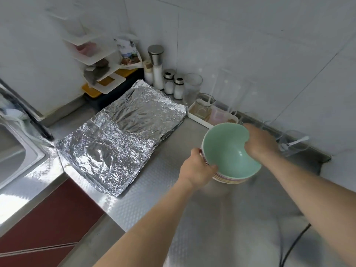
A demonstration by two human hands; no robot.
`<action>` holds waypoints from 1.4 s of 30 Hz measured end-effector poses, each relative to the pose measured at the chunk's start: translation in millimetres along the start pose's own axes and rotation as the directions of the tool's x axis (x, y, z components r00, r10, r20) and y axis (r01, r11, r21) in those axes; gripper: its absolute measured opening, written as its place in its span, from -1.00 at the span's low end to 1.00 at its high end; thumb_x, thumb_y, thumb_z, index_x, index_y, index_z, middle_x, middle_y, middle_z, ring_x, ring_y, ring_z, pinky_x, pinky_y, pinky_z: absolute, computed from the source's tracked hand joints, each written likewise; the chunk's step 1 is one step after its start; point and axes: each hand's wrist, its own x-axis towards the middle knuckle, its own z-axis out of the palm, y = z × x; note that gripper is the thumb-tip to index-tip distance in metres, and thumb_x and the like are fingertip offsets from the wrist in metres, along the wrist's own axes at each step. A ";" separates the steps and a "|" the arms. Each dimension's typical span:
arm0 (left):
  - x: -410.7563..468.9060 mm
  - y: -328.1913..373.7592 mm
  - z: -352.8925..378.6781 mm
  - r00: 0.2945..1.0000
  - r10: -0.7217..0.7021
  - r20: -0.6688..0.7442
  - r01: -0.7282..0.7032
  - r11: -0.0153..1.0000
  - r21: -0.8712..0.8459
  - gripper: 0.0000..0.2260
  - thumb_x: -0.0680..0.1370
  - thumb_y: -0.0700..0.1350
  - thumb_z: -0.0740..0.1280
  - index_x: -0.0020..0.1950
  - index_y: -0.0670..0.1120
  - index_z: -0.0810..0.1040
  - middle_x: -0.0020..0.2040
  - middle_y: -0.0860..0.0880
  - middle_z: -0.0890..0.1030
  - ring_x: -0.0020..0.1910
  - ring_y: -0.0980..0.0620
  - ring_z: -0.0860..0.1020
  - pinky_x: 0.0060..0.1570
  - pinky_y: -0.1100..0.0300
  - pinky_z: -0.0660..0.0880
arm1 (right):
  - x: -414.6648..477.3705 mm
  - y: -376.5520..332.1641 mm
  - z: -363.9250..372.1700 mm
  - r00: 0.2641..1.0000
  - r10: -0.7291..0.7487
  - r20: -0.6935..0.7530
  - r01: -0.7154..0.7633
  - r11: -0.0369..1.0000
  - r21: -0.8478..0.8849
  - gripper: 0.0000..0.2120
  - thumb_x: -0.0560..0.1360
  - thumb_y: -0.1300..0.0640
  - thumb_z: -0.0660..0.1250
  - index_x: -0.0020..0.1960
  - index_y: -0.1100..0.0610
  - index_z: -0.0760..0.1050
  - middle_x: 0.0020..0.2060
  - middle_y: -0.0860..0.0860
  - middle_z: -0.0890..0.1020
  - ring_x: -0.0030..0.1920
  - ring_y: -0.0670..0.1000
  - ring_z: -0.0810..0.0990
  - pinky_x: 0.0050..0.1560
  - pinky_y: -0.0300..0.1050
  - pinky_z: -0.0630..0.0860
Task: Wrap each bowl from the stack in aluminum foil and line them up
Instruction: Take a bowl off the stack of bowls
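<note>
No bowl was wrapped yet. The bowl stack (231, 180) sat right of the flat foil (119, 137). The left hand (198, 166) gripped its side; the right hand (259, 141) held the top bowl (227, 149) by its rim.

We see a mint-green bowl (229, 149); the stack (229, 180) under it shows pink, cream and lilac rims. The aluminium foil sheet (119, 135) is shiny silver and crinkled all over. The counter (154, 205) is grey steel with a fine embossed pattern, the cabinet front (48, 218) dark red, the tray (92, 91) yellow, the cable (292, 245) black.
</note>
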 end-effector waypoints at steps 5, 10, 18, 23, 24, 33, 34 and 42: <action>-6.8 10.1 19.4 0.999 -0.044 -0.014 0.046 0.986 0.162 -0.52 0.34 0.23 0.07 -0.12 -0.09 0.58 -0.13 -0.04 0.69 -0.06 -0.12 0.62 0.05 0.02 0.55 | 11.6 7.7 -4.1 0.978 -0.182 -0.105 0.176 0.982 -0.061 -0.57 0.51 0.26 0.20 0.29 -0.10 0.49 0.17 0.11 0.59 0.15 0.23 0.55 0.07 0.05 0.52; -13.3 20.5 33.8 0.997 -0.073 0.034 0.062 0.966 0.251 -0.57 0.46 0.15 0.09 -0.19 -0.10 0.63 -0.29 -0.02 0.69 -0.16 -0.03 0.65 0.00 0.12 0.56 | 15.6 3.8 -10.3 0.886 -0.440 -0.148 0.442 0.897 -0.020 -0.64 0.51 0.36 0.27 0.16 0.02 0.64 0.06 0.11 0.62 0.08 0.24 0.52 0.03 0.05 0.49; -23.7 33.1 8.2 0.998 -0.019 -0.063 0.017 1.000 -0.025 -0.65 0.35 0.06 0.15 -0.40 -0.14 0.59 -0.40 -0.02 0.66 -0.28 -0.01 0.67 -0.05 0.07 0.61 | 24.3 -13.8 -60.9 0.864 -0.503 -0.010 0.499 0.860 -0.107 -0.72 0.52 0.27 0.29 0.11 -0.02 0.60 -0.04 0.09 0.56 -0.01 0.21 0.55 -0.05 0.05 0.50; -29.0 38.0 -41.6 0.968 -0.040 -0.249 -0.040 0.951 -0.306 -0.69 0.35 0.06 0.23 -0.29 -0.15 0.62 -0.38 -0.10 0.67 -0.33 -0.03 0.68 -0.11 -0.04 0.65 | 15.3 -59.6 -113.0 0.856 -0.516 -0.038 0.518 0.852 0.074 -0.78 0.54 0.25 0.29 0.10 0.06 0.63 -0.04 0.11 0.63 -0.03 0.15 0.57 -0.02 -0.06 0.47; -28.8 33.7 -52.2 0.959 -0.057 -0.279 -0.042 0.941 -0.337 -0.70 0.34 0.06 0.24 -0.27 -0.15 0.62 -0.36 -0.12 0.67 -0.32 -0.05 0.68 -0.13 -0.06 0.65 | 13.7 -70.7 -114.7 0.856 -0.514 -0.046 0.515 0.846 0.138 -0.79 0.54 0.25 0.30 0.09 0.07 0.63 -0.06 0.10 0.63 -0.05 0.12 0.57 -0.03 -0.10 0.45; -35.6 -33.1 -80.8 0.910 -0.322 -0.263 0.122 0.812 -0.571 -0.74 0.53 -0.28 0.26 0.19 -0.16 0.33 -0.10 -0.30 0.63 -0.38 -0.16 0.66 -0.34 0.03 0.64 | 1.6 -135.5 -33.2 0.855 -0.479 0.199 0.437 0.872 0.219 -0.53 0.56 0.27 0.21 0.45 0.10 0.29 0.31 0.16 0.48 0.25 0.18 0.48 0.14 -0.10 0.43; -35.2 -40.7 -77.9 0.911 -0.334 -0.243 0.141 0.805 -0.576 -0.71 0.53 -0.29 0.24 0.23 -0.17 0.29 -0.09 -0.32 0.62 -0.40 -0.16 0.64 -0.34 0.01 0.64 | -3.0 -140.7 -21.5 0.848 -0.474 0.236 0.444 0.879 0.170 -0.50 0.55 0.27 0.19 0.47 0.11 0.24 0.30 0.19 0.48 0.25 0.20 0.49 0.18 -0.05 0.46; -45.6 -86.1 -56.0 0.898 -0.431 -0.083 0.329 0.787 -0.523 -0.65 0.53 -0.22 0.19 0.27 -0.12 0.17 -0.04 -0.31 0.62 -0.31 -0.20 0.64 -0.40 0.01 0.63 | -32.4 -146.7 50.1 0.847 -0.427 0.317 0.374 0.902 0.216 -0.45 0.53 0.30 0.17 0.50 0.19 0.16 0.44 0.21 0.30 0.41 0.21 0.33 0.32 -0.04 0.31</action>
